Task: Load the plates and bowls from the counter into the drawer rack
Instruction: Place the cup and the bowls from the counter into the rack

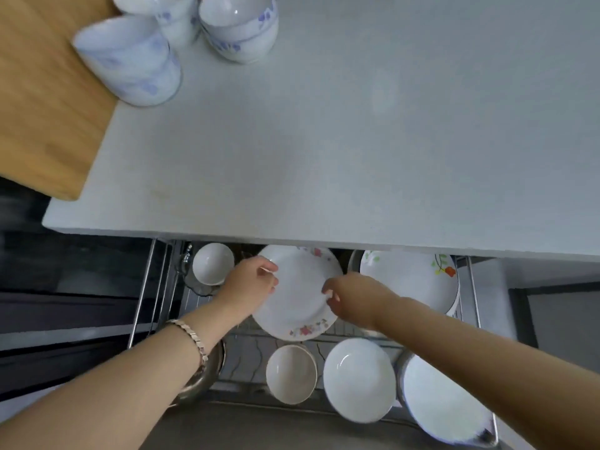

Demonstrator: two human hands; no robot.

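Both hands on a floral plate in the open drawer rack below the pale bench.

I see a smooth, matte grey-white bench (324,141) filling the upper view, with a wooden board (42,102) on its far left and three stacks of white bowls with blue flowers (240,27), blurred, at the far edge. Beneath the bench's near lip the wire drawer rack (146,293) is pulled out. My left hand (250,284) and right hand (354,298) each pinch an opposite rim of a round white floral plate (298,293), which sits in the rack's far middle. Right of it lies a second plate with an orange flower (412,280). I count three plain white bowls (358,380) in the rack and a large white dish (444,397) near right.
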